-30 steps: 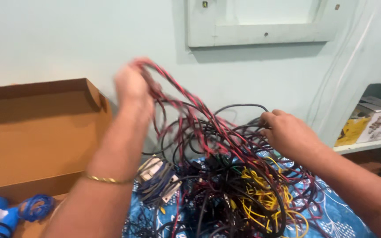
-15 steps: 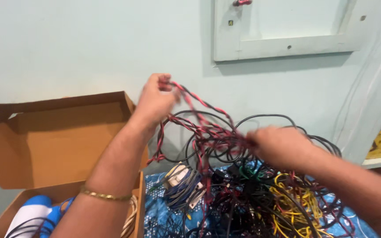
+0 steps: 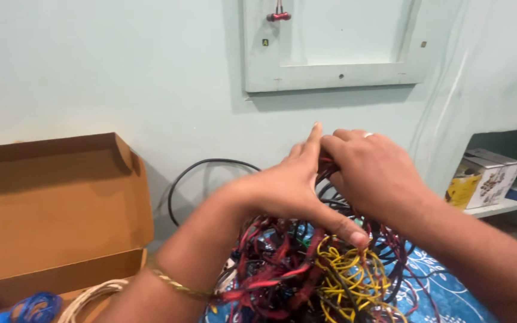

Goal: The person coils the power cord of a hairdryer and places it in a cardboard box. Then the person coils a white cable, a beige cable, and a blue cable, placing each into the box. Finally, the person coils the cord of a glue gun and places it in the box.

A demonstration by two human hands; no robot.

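A big tangle of red, black and yellow wires [image 3: 306, 272] lies on a blue patterned cloth [image 3: 444, 287] in front of me. My left hand [image 3: 294, 185] reaches across over the tangle, fingers stretched, thumb pointing down to the right above the yellow wires. My right hand [image 3: 375, 173] meets it at the fingertips, curled around red-black strands at the top of the heap. A thin gold bangle [image 3: 178, 286] sits on my left wrist, and another is on the right wrist. What exactly the left fingers pinch is hidden behind the right hand.
An open cardboard box [image 3: 55, 209] stands at the left with blue and white cord coils [image 3: 34, 306] in it. A black cable loop [image 3: 201, 170] arcs against the pale green wall. A small printed carton [image 3: 486, 176] rests on a shelf at the right. A recessed wall panel [image 3: 330, 45] is above.
My left hand has come down from its raised position with the red-black wire and moved right, joining my right hand over the heap. The view shifted left and closer.
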